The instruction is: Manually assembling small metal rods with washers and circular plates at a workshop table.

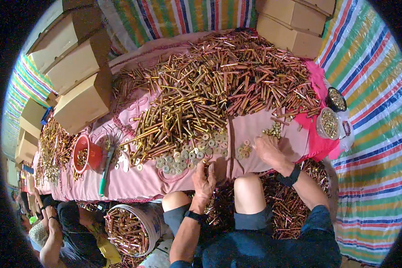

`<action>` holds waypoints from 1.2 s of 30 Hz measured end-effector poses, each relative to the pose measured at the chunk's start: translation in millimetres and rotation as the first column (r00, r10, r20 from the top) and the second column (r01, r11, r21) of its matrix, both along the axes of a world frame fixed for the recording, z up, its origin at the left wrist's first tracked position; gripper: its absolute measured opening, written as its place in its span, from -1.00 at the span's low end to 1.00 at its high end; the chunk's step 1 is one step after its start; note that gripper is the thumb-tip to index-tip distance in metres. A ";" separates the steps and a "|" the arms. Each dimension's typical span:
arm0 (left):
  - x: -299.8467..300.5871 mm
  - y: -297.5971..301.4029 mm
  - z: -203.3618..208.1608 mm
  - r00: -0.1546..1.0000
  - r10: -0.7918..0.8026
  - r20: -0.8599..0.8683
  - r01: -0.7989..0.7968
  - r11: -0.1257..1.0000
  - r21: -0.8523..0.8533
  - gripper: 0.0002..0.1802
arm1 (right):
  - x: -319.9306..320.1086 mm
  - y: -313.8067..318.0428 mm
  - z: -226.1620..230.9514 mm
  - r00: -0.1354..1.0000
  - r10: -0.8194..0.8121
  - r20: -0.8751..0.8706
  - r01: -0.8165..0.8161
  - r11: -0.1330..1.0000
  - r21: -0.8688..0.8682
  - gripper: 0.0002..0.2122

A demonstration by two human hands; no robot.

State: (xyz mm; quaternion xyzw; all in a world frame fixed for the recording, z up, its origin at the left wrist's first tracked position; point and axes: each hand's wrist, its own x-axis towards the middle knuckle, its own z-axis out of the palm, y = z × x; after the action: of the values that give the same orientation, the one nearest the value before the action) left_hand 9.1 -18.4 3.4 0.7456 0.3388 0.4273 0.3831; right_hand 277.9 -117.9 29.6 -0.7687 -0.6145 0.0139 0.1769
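Observation:
At the near edge of the pink cloth, my left hand (204,182) is closed, pinching a small brass-coloured piece whose kind I cannot make out. My right hand (268,149) is over the cloth with its fingers curled down, right beside a small pile of brass nuts (274,130); what lies under its fingertips is hidden. Between the hands is a little group of washers (244,150). More flat round washers (178,161) are spread just beyond my left hand, at the foot of a large heap of brass-coloured bolts (187,107).
A red bowl (87,154) of small parts and a green-handled tool (105,174) lie left. Clear tubs of nuts (329,123) stand right. Cardboard boxes (82,102) are stacked left and behind. A white bucket (143,223) of bolts stands below the cloth; another person's arm (53,236) shows lower left.

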 end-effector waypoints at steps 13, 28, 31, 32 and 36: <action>0.7 1.0 -3.7 0.999 -0.004 -0.051 0.005 1.000 0.030 -0.80 | 3.8 -9.0 -7.3 0.887 0.199 0.417 -0.207 0.978 -0.027 -0.71; 2.5 2.5 -18.2 0.999 0.006 0.046 -0.009 0.999 0.047 -0.67 | -106.1 60.3 46.3 0.345 0.179 -0.921 -0.004 0.982 0.189 -0.86; 0.8 3.5 -19.1 0.998 -0.012 0.059 0.007 0.997 0.077 -0.66 | -114.7 66.0 45.3 0.552 0.197 -0.810 -0.113 0.980 0.162 -0.88; 0.1 4.3 -19.9 0.998 -0.022 0.064 0.016 0.995 0.096 -0.66 | -118.8 64.7 44.2 0.568 0.220 -0.793 -0.120 0.975 0.185 -0.88; -2.6 4.2 -21.4 0.995 -0.076 0.059 0.074 0.997 0.035 -0.66 | -126.8 61.4 46.8 0.704 0.359 -0.613 -0.165 0.922 0.350 -0.89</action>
State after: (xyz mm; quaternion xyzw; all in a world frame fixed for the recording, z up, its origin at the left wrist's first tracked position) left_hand 6.5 -14.1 -18.0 0.7506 0.2921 0.4404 0.3967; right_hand 151.1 -56.5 76.3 -0.5847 -0.6101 0.2291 0.4832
